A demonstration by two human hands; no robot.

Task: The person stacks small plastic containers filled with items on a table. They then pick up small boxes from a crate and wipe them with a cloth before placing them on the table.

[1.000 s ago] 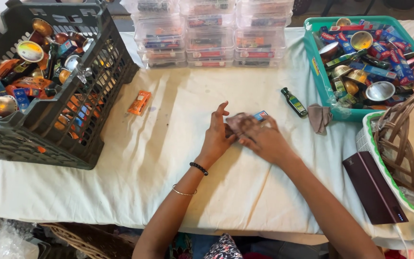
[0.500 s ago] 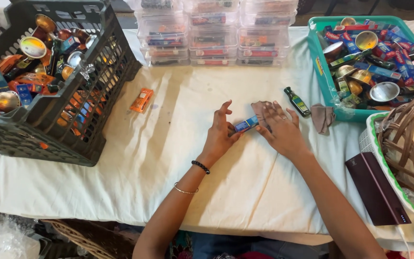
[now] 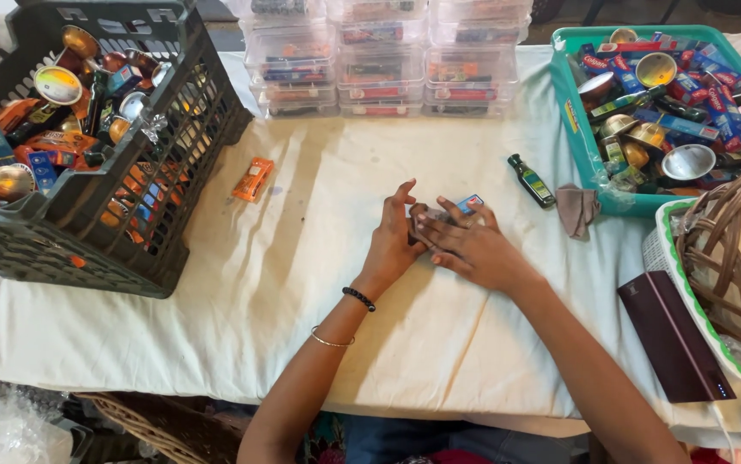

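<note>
Sitting at the white-clothed table (image 3: pixel 216 301), I see the black crate (image 3: pixel 173 172) far left and an orange packet (image 3: pixel 253 179) beside it. My left hand (image 3: pixel 392 241) and right hand (image 3: pixel 465 245) meet mid-table, fingers pinching a small blue packet (image 3: pixel 470 204). Right lie a dark bottle (image 3: pixel 532 181) and teal basket (image 3: pixel 570 112).

A counter (image 3: pixel 301 283) draped in a white cloth is carrying a black crate (image 3: pixel 130 206) at the left, a teal basket (image 3: pixel 570 129) at the right and clear plastic boxes (image 3: pixel 379 60) stacked along the back. An orange packet (image 3: pixel 253 180), a small dark bottle (image 3: pixel 532 181), a crumpled brown cloth (image 3: pixel 575 211), a dark flat box (image 3: pixel 673 337) and a wicker basket (image 3: pixel 731 266) are lying on it too.
</note>
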